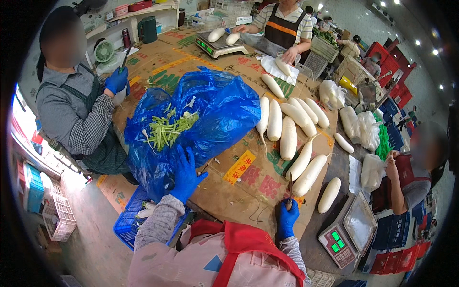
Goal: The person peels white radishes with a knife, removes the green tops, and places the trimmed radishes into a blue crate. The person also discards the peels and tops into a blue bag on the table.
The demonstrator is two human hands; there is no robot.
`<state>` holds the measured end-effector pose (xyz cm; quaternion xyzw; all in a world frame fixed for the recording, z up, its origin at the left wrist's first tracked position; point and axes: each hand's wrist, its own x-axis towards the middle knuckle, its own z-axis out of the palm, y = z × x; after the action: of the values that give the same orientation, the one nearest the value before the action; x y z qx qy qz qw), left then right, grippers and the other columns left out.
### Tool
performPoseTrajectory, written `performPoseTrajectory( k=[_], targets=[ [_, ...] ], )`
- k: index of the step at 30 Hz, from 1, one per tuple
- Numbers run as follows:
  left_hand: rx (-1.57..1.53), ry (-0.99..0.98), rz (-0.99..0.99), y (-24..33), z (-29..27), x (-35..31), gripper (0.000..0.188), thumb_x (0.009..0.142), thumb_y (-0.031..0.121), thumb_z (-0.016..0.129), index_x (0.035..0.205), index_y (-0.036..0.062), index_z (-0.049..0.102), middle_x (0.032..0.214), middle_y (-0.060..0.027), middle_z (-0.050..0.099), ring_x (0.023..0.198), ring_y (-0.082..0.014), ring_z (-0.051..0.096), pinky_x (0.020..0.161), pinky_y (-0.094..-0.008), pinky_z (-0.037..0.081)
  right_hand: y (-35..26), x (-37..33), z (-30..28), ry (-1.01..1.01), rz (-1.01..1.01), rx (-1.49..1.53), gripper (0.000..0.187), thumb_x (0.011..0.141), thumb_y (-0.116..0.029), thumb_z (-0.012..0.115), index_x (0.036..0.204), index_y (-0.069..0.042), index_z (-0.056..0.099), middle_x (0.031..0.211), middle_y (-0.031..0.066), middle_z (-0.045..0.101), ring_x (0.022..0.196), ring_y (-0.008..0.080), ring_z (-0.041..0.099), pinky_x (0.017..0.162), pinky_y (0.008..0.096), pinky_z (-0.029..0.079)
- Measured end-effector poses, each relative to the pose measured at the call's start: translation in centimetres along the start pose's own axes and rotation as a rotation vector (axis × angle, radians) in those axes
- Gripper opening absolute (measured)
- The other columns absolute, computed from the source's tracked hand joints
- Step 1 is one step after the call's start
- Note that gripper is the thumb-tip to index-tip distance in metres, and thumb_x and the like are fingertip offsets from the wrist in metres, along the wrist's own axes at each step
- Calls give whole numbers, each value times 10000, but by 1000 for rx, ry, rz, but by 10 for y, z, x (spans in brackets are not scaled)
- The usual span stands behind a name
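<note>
"What does the right hand [289, 217] have?"

"A knife [290, 184]. The blue-gloved fingers are wrapped tight around its dark handle, and the thin blade sticks out past them."

"Which way does the knife point?"

"Away from the person, toward the far side of the table. Its long line goes almost straight out from the fist."

"Where is it?"

"Over the near right part of the cardboard [258, 205]. The blade is just beside the near end of a big white radish [311, 175]. I can't tell if they touch."

"How does that radish lie?"

"On a slant. Its fat end is by the knife, and its thin root points away and to the right. More white radishes [288, 138] lie past it."

"And the left hand [187, 176]?"

"It is wide open. The fingers are apart and point away from the person, and the thumb sticks out to the right. It is at the near edge of the big blue bag [220, 105]. I can't tell if it pushes down."

"What's on the bag?"

"A heap of cut green stems [169, 129]."
</note>
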<state>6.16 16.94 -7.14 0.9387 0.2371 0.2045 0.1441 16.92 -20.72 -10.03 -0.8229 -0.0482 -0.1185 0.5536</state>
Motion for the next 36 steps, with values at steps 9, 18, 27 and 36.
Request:
performPoseTrajectory(
  k=[9, 18, 27, 36],
  targets=[
    [211, 159, -84, -41, 3, 82, 1028, 728, 361, 771, 1488, 37, 161, 1423, -299, 311, 1180, -445, 464, 968, -483, 412, 18, 2, -3, -19, -10, 16, 85, 810, -9, 643, 878, -32, 597, 811, -11, 589, 751, 85, 529, 712, 256, 455],
    [-298, 219, 31, -54, -3, 93, 387, 822, 317, 675, 1086, 37, 636, 959, -246, 638, 889, -423, 610, 744, -464, 489, 9, 1, -2, -35, 16, 86, 80, 824, -59, 640, 887, -26, 603, 788, 11, 588, 734, 97, 530, 696, 270, 459],
    [-613, -273, -266, 13, -70, 67, 360, 759, 272, 715, 987, 1, 650, 945, -235, 660, 854, -406, 640, 700, -437, 509, -3, 1, -6, -44, 26, 27, 62, 854, -77, 617, 876, -25, 591, 764, 11, 567, 718, 100, 518, 675, 272, 448],
    [-679, -223, -7, -30, -44, 47, 499, 675, 237, 799, 1079, -20, 657, 957, -177, 689, 861, -251, 663, 769, -356, 513, -7, -1, -2, -31, 35, 38, 74, 816, -19, 628, 887, -22, 611, 803, 11, 604, 742, 97, 545, 709, 271, 466]
  ],
)
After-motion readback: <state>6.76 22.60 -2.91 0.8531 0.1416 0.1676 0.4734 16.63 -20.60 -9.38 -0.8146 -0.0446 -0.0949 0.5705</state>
